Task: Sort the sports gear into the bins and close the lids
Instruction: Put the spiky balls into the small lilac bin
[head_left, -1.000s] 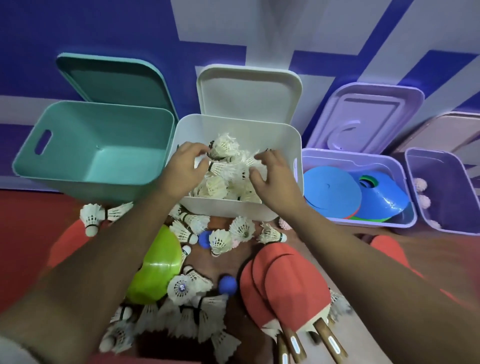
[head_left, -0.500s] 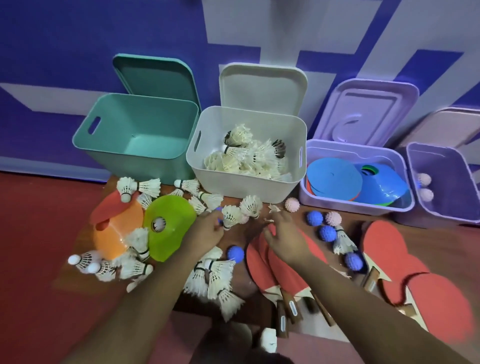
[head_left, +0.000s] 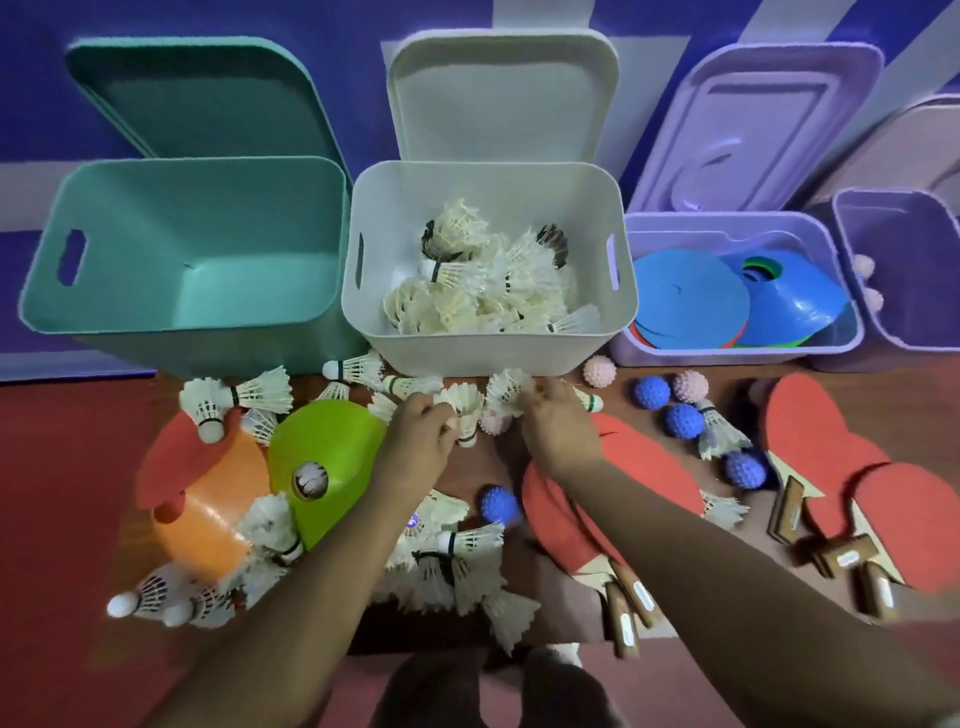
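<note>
Brown board (head_left: 470, 475) on red floor (head_left: 62, 467): shuttlecocks (head_left: 457, 566), spiky balls (head_left: 652, 392), paddles (head_left: 613, 499), cones (head_left: 324, 452).

Both forearms are bare to the frame edge; left hand (head_left: 415, 441) and right hand (head_left: 558, 431) wear no gloves.

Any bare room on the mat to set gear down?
Little. One bare patch lies between the blue spiky ball, the left hand and the red paddles. The teal bin is empty inside. Shuttlecocks crowd the front; the white bin is filling.
</note>
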